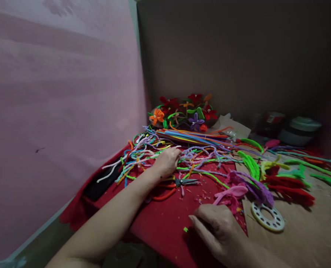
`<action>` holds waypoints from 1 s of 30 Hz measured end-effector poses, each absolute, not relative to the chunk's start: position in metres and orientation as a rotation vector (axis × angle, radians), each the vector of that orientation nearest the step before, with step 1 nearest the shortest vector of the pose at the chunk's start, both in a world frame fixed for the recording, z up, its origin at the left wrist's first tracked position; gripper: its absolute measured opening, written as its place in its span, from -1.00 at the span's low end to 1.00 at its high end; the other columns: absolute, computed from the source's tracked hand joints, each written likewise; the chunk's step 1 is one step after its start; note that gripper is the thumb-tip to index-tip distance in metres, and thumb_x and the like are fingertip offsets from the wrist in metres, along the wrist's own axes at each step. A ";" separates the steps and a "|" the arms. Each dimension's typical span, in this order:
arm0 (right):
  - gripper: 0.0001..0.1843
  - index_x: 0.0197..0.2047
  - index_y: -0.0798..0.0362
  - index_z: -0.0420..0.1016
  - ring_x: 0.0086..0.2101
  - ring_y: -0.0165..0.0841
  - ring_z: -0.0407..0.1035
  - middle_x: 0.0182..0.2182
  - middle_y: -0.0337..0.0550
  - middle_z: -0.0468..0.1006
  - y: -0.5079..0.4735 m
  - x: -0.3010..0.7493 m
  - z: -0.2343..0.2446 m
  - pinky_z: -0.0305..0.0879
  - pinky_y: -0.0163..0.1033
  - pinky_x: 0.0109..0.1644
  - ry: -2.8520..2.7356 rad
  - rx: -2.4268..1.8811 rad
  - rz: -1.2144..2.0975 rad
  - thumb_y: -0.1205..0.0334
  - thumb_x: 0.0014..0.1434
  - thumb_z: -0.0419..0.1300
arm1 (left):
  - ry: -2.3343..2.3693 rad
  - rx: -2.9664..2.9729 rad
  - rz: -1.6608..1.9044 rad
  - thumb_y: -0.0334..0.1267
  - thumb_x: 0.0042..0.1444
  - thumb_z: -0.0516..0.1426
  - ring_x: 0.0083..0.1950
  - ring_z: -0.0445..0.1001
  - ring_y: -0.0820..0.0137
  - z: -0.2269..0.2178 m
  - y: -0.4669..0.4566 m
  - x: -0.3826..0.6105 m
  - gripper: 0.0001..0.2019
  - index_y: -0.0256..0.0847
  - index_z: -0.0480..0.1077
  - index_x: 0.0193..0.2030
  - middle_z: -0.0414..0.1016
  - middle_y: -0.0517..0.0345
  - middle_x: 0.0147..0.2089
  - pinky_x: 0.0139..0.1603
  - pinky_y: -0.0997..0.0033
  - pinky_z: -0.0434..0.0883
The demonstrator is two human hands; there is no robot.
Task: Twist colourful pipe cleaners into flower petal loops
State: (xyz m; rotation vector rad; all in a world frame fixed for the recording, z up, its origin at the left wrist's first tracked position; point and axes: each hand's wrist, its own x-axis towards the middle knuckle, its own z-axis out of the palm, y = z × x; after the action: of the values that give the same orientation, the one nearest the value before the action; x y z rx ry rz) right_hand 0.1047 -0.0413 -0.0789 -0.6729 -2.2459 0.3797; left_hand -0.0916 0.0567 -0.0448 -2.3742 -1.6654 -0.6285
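Observation:
My left hand (167, 161) reaches forward into a tangle of coloured pipe cleaners (151, 152) on a red cloth (165, 219); its fingers curl down among the strands, and what they grip is hidden. A pair of scissors (185, 182) with orange handles lies just right of that wrist. My right hand (215, 227) rests low on the red cloth near its edge, fingers bent together and pointing left, close to a pink folded pipe-cleaner piece (232, 192).
A bundle of straight pipe cleaners (193, 137) lies behind the tangle, with finished pipe-cleaner flowers (186, 111) at the back. Green, red and purple pieces (268, 178) spread to the right. A white ring disc (267, 216) lies on the brown surface. A pink wall stands at left.

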 end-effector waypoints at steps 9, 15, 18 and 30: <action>-0.68 -0.63 0.08 0.11 -0.67 -0.56 0.09 -0.71 -0.32 0.22 -0.040 0.105 -0.077 -0.08 -0.39 -0.55 -2.244 -0.699 0.361 0.37 0.14 0.01 | -2.101 -1.853 -0.602 -0.35 0.05 0.00 -0.16 0.44 0.29 -0.004 0.079 -0.180 -0.74 -0.13 0.47 -0.18 0.50 0.04 -0.18 -0.14 0.36 0.34; -0.68 -0.64 0.08 0.11 -0.67 -0.54 0.10 -0.71 -0.30 0.23 -0.042 0.105 -0.077 -0.08 -0.37 -0.56 -2.239 -0.732 0.389 0.35 0.14 0.01 | -2.217 -1.834 -0.431 -0.40 -0.12 0.10 -0.20 0.45 0.21 -0.028 0.099 -0.205 -0.78 -0.12 0.52 -0.36 0.51 -0.02 -0.29 -0.23 0.33 0.33; -0.67 -0.64 0.07 0.10 -0.66 -0.54 0.09 -0.72 -0.30 0.22 -0.042 0.105 -0.077 -0.09 -0.36 -0.56 -2.237 -0.731 0.407 0.35 0.14 0.01 | -2.193 -1.823 -0.438 -0.37 -0.12 0.11 -0.18 0.43 0.20 -0.031 0.097 -0.205 -0.85 -0.16 0.51 -0.44 0.47 -0.04 -0.30 -0.24 0.35 0.32; -0.68 -0.62 0.09 0.18 -0.64 -0.53 0.13 -0.69 -0.28 0.26 -0.041 0.106 -0.077 -0.05 -0.37 -0.53 -2.230 -0.764 0.489 0.32 0.17 0.00 | -1.821 -1.486 -1.653 -0.31 0.00 0.07 -0.39 0.41 0.45 -0.002 0.072 -0.190 -0.87 -0.24 0.43 -0.37 0.43 0.14 -0.38 -0.30 0.46 0.34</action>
State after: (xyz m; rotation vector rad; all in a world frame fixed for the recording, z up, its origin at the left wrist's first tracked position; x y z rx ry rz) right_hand 0.1057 -0.0414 -0.0765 -0.7638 -2.2297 0.4891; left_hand -0.1905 0.0717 -0.0024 -1.4860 -1.8206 -1.6528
